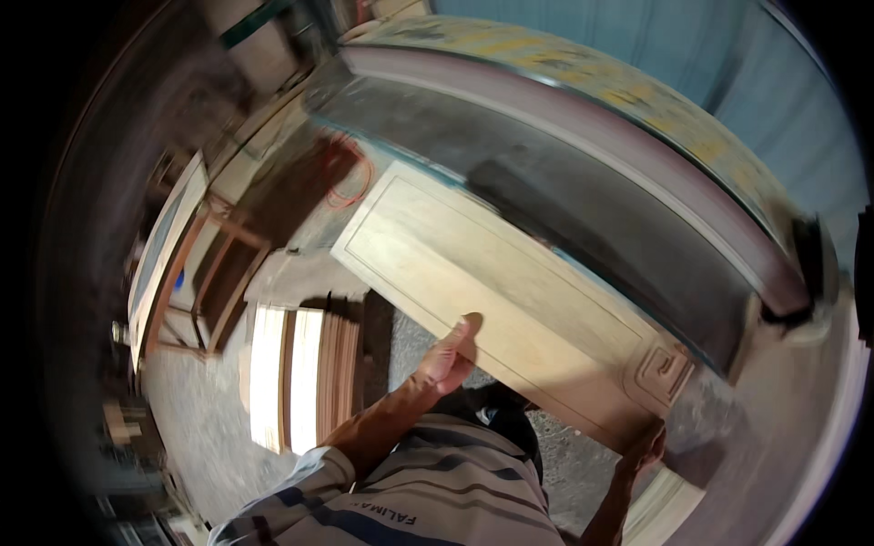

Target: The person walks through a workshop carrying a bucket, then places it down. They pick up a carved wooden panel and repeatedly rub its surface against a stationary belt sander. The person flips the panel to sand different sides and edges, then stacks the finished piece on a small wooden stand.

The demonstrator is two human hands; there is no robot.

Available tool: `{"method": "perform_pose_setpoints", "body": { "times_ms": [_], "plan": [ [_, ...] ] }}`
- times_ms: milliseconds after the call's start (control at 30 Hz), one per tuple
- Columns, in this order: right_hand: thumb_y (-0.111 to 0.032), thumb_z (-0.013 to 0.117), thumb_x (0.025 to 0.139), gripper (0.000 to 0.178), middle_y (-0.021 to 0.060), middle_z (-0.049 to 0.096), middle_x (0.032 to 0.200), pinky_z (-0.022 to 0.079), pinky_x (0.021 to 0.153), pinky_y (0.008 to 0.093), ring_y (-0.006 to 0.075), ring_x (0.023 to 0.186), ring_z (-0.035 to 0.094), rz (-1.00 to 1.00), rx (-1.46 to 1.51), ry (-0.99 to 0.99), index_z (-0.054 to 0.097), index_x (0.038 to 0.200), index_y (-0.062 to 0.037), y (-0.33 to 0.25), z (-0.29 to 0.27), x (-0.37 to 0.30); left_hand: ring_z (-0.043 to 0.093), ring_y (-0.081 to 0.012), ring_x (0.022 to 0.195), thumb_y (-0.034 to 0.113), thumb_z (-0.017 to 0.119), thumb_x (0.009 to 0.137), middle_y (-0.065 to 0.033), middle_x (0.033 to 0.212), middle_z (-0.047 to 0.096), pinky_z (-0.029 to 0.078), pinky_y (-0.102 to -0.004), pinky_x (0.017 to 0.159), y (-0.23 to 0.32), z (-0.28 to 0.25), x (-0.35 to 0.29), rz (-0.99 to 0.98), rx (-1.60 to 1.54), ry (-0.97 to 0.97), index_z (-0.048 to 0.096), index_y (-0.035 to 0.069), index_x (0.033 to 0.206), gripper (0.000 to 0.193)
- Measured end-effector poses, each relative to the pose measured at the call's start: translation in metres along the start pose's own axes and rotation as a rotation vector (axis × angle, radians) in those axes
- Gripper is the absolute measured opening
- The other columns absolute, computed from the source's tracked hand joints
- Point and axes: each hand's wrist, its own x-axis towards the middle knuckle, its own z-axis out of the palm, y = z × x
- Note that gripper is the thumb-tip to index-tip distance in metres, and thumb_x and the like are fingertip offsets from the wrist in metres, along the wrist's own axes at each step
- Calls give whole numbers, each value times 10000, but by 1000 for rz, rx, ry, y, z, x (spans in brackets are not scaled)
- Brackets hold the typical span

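A long pale wooden panel point(510, 300) with a grooved border and a square scroll pattern at its right end is held slantwise in front of me. My left hand point(448, 357) grips its near long edge, thumb on the face and the other fingers hidden beneath. Near the panel's lower right corner, my right hand point(645, 446) holds the edge; its fingers are partly in shadow. The far long edge of the panel lies close to a long dark machine bed or bench, and whether the two touch I cannot tell.
Stacked pale boards point(305, 373) stand on the floor at my left, and more boards point(665, 510) lie at lower right. Further left is a wooden frame stand point(205, 282) with a panel leaning on it. An orange hose point(350, 173) coils beyond. The long dark bench point(583, 173) spans the far side.
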Motion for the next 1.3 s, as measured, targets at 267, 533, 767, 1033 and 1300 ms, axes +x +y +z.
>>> {"method": "perform_pose_setpoints", "body": {
  "times_ms": [267,533,767,1033,1300],
  "plan": [
    [-449,463,898,575,194,533,1168,417,880,384,296,1019,512,-145,-292,-164,523,1174,51,-48,35,-15,508,-198,1089,326,610,852,-90,1172,537,438,-316,907,29,-39,-35,101,-185,94,446,17,1227,514],
    [-268,462,908,444,191,540,1157,442,857,366,283,1013,535,-306,-336,-398,494,1198,67,-23,120,-39,474,-227,1143,259,628,844,-92,1210,512,401,-402,971,62,-151,-78,318,-509,207,421,37,1256,512],
    [-300,445,926,450,175,549,1146,424,872,334,263,999,528,-308,-392,-895,484,1195,58,11,127,-17,492,-222,1112,230,628,843,-105,1184,527,412,-421,954,37,-207,-114,331,-581,413,443,25,1232,477],
    [-401,431,912,477,125,572,992,413,801,368,237,909,517,-155,-691,-433,567,1036,39,13,77,-115,435,-227,1169,219,611,854,-102,1239,479,328,-390,1021,-15,-259,-129,-47,-452,597,379,3,1272,525],
    [-441,400,933,524,108,553,1072,423,824,320,186,953,510,305,-347,-305,489,1178,14,76,-128,-174,436,-217,1162,276,520,899,-105,1241,488,335,-356,995,-43,-181,-136,-281,55,84,441,34,1232,419]
  ]
}}
